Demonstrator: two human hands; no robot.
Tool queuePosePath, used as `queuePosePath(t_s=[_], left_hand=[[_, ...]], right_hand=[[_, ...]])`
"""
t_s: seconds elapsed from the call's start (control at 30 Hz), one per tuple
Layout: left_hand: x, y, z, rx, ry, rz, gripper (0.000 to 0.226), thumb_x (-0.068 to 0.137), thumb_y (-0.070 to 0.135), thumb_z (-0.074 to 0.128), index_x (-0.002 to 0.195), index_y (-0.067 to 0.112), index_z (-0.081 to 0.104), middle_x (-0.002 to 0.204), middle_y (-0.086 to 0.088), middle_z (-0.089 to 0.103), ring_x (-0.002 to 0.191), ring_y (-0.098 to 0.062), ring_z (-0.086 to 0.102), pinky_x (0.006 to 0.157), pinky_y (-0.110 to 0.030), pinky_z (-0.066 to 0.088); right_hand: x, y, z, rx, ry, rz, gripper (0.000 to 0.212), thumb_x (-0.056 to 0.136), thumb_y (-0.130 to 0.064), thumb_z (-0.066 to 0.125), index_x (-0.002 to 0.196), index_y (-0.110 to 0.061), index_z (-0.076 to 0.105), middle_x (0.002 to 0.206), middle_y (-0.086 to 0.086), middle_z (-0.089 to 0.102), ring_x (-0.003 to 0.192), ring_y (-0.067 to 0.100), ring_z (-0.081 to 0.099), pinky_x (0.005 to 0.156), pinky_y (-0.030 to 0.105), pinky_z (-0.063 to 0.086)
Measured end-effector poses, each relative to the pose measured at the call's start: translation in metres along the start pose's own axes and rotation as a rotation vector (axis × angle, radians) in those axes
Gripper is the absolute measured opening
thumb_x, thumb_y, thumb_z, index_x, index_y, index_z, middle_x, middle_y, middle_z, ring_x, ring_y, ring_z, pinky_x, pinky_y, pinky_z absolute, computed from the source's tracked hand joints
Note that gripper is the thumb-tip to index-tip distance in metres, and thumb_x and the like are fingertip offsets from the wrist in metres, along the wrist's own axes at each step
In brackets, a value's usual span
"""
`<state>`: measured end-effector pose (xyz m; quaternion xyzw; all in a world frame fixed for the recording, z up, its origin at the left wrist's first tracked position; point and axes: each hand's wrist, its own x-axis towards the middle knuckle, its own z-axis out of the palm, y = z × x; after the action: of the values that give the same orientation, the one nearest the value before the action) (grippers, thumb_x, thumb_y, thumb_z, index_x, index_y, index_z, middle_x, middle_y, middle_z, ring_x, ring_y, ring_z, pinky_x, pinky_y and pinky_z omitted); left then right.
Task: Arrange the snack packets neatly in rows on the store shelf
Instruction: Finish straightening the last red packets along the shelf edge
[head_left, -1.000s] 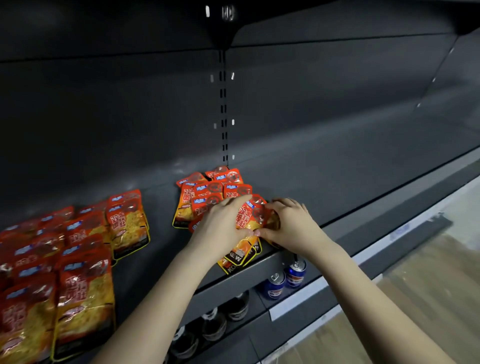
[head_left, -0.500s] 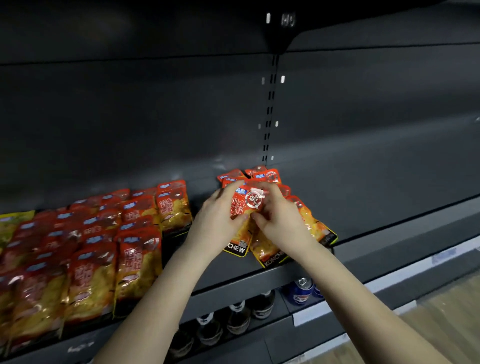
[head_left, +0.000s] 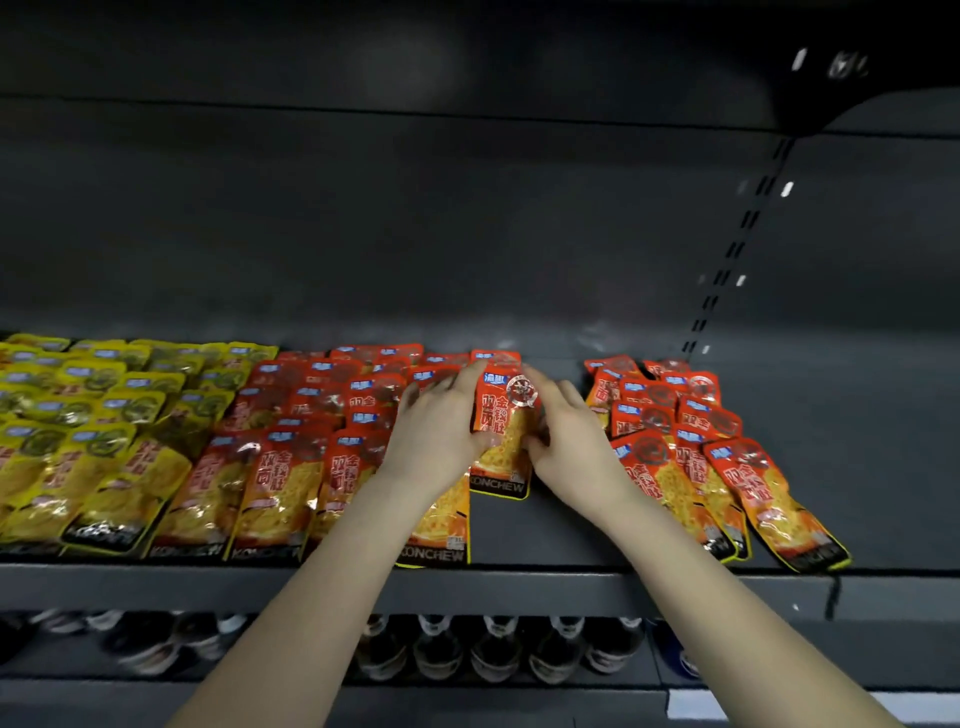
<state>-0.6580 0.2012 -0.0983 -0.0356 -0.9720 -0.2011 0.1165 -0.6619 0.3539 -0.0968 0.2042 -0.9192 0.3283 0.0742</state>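
My left grip (head_left: 436, 441) and right grip (head_left: 576, 441) each curl around one side of a red snack packet (head_left: 506, 415). I hold it midway along the shelf (head_left: 545, 587), toward its back edge, between the red rows (head_left: 291, 467) and a looser red pile (head_left: 701, 447) nearer the right end.

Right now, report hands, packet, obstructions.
Left hand, right hand both grip one red packet. It is between red rows and loose pile. Nothing blocking.

We see yellow packets (head_left: 78, 441) at nine o'clock, red-and-orange packets (head_left: 280, 483) with black bottoms toward three, on a dark grey shelf (head_left: 519, 587).
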Motion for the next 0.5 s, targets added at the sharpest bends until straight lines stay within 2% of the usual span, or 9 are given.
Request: queuePosePath(t_s=[0.1, 0.17, 0.27, 0.4, 0.5], left_hand=[[0.008, -0.005, 0.001, -0.002, -0.025, -0.036, 0.083, 0.076, 0.041, 0.073, 0.143, 0.026, 0.027, 0.134, 0.001, 0.053, 0.129, -0.025, 0.044, 0.114, -0.045, 0.022], [0.013, -0.007, 0.002, 0.03, -0.052, -0.054, 0.074, 0.076, 0.042, 0.072, 0.138, 0.026, 0.035, 0.135, -0.001, 0.051, 0.128, -0.027, 0.042, 0.113, -0.044, 0.022], [0.014, -0.012, 0.008, 0.065, -0.07, -0.064, 0.058, 0.08, 0.043, 0.067, 0.131, 0.027, 0.045, 0.137, 0.0, 0.048, 0.128, -0.027, 0.041, 0.112, -0.042, 0.022], [0.01, -0.02, 0.015, 0.058, -0.009, -0.057, 0.051, 0.086, 0.051, 0.057, 0.13, 0.026, 0.049, 0.135, 0.002, 0.049, 0.126, -0.025, 0.042, 0.111, -0.039, 0.023], [0.011, -0.021, 0.015, 0.052, -0.023, 0.019, 0.057, 0.088, 0.053, 0.052, 0.134, 0.021, 0.045, 0.137, -0.001, 0.046, 0.128, -0.025, 0.039, 0.112, -0.039, 0.024]], right_hand=[[0.009, 0.0, 0.003, -0.021, -0.019, 0.027, 0.074, 0.078, 0.008, 0.054, 0.143, -0.017, 0.03, 0.128, 0.008, 0.04, 0.101, 0.024, 0.055, 0.083, 0.012, 0.033], [0.011, 0.002, 0.007, -0.053, -0.073, 0.047, 0.068, 0.079, 0.002, 0.057, 0.141, -0.017, 0.036, 0.135, 0.008, 0.035, 0.115, 0.025, 0.052, 0.093, 0.014, 0.032], [0.008, 0.005, 0.015, -0.123, -0.144, 0.048, 0.056, 0.083, -0.006, 0.056, 0.138, -0.014, 0.043, 0.145, 0.009, 0.028, 0.135, 0.022, 0.034, 0.103, 0.011, 0.019], [0.002, 0.005, 0.019, -0.147, -0.149, 0.039, 0.055, 0.088, -0.012, 0.052, 0.141, -0.015, 0.038, 0.151, 0.004, 0.023, 0.137, 0.02, 0.032, 0.107, 0.022, 0.027], [-0.001, 0.003, 0.022, -0.149, -0.168, 0.047, 0.059, 0.089, -0.02, 0.052, 0.144, -0.015, 0.031, 0.155, 0.004, 0.017, 0.138, 0.022, 0.031, 0.111, 0.03, 0.029]])
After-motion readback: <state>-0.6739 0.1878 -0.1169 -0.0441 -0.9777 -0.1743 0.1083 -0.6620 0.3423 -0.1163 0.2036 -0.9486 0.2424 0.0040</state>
